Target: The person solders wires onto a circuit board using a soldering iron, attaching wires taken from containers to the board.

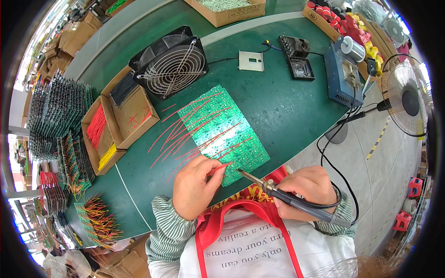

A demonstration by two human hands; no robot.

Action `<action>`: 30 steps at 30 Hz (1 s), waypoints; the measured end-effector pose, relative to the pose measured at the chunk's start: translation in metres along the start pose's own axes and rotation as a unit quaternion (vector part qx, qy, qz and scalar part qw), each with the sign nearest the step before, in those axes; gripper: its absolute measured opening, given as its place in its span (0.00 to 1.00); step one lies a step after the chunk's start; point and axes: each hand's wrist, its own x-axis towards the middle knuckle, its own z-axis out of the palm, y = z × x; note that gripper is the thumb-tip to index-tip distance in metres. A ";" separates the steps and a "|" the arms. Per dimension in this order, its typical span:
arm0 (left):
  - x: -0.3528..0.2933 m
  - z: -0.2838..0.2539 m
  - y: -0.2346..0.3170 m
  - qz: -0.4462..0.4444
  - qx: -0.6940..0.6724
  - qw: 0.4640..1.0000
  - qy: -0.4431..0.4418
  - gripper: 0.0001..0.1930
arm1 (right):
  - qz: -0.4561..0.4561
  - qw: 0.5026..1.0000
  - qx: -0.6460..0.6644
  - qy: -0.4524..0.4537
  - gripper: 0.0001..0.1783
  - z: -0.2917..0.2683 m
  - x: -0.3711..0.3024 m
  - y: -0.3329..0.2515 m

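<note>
A green circuit board panel (245, 134) lies on the dark green table, with several red wires (194, 118) sticking out over its left side. At the panel's near end, my left hand (197, 185) pinches a red wire, its tip resting at the board. My right hand (303, 192) is wrapped round a soldering iron (296, 200) with a grey handle. The iron's metal tip points left and reaches the board close to the pinched wire's end. Whether the tip touches the wire is too small to tell.
A cardboard box (134, 132) with red, yellow and black wires sits left, beside a black fan (174, 69). Stacked boards (60, 106) stand far left. A blue soldering station (340, 74) with a solder spool (353, 48) is at right; the iron's black cable (340, 173) hangs past the table edge.
</note>
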 end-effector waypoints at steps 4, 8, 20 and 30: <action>0.000 0.000 0.000 -0.001 -0.004 1.000 0.000 0.04 | -0.008 1.000 -0.008 -0.013 0.12 0.000 0.000 -0.003; 0.000 0.000 -0.001 -0.005 -0.007 1.000 -0.005 0.04 | -0.013 0.999 -0.030 -0.035 0.12 -0.001 0.000 -0.009; 0.000 0.000 -0.001 -0.003 -0.003 1.000 -0.004 0.05 | -0.027 0.998 -0.043 -0.032 0.11 -0.003 0.004 -0.012; -0.001 -0.003 -0.002 0.024 0.014 1.000 0.006 0.04 | -0.015 1.000 -0.021 -0.003 0.10 -0.011 0.001 -0.005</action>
